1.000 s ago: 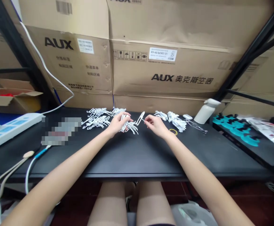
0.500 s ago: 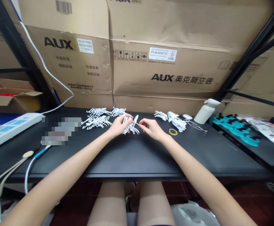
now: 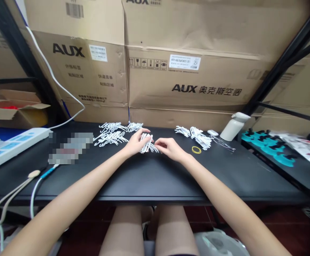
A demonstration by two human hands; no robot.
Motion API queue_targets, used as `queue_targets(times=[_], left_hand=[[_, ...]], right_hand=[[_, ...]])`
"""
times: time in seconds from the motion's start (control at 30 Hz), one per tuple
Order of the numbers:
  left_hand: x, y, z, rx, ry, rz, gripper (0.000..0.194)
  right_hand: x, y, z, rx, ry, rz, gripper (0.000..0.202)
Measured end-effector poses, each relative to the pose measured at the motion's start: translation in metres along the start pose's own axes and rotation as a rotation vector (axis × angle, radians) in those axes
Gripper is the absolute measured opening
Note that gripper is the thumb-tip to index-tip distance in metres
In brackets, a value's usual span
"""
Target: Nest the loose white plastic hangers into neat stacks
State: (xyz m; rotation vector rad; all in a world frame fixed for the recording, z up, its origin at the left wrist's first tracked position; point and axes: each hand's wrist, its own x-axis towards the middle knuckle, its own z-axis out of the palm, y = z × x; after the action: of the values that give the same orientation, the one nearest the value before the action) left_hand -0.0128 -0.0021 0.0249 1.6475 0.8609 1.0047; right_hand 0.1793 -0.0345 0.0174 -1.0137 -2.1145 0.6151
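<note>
My left hand (image 3: 136,144) is wrapped round a bundle of thin white hooked pieces (image 3: 146,143) above the middle of the black table (image 3: 155,177). At the bundle's right end, my right hand (image 3: 169,147) has its fingers pinched together against the tips of the pieces. More white hooked pieces (image 3: 110,138) lie in bunches to the left of my left hand. Beyond my right hand rest further white bunches (image 3: 200,138), with yellow rings (image 3: 196,150) just in front of them.
A white bottle (image 3: 234,126), glasses (image 3: 224,144) and a tray with teal pieces (image 3: 272,147) are on the right. A power strip (image 3: 13,147), a blurred-out object (image 3: 69,148) and cables lie left. Large cartons (image 3: 197,96) stand behind the table.
The white piece that stood upright at my right fingertips now lies down with the bundle. My right hand has moved slightly left, closer to the bundle.
</note>
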Motion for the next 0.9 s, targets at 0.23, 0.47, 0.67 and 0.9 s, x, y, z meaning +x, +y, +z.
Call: queue_targets(times=[0.23, 0.47, 0.67, 0.9], left_hand=[[0.0, 0.002, 0.0, 0.01, -0.016, 0.035, 0.038], [0.001, 0.002, 0.0, -0.027, 0.076, 0.082, 0.037], [0.007, 0.003, -0.008, -0.173, 0.247, 0.011, 0.036], [0.012, 0.001, -0.012, -0.309, 0.359, -0.084, 0.026]], right_hand=[[0.0, -0.001, 0.003, 0.002, 0.015, -0.025, 0.024], [0.001, 0.002, 0.011, 0.055, 0.065, -0.059, 0.028], [0.003, 0.014, 0.013, -0.083, 0.269, 0.053, 0.031], [0.008, 0.031, 0.025, -0.296, 0.134, 0.119, 0.01]])
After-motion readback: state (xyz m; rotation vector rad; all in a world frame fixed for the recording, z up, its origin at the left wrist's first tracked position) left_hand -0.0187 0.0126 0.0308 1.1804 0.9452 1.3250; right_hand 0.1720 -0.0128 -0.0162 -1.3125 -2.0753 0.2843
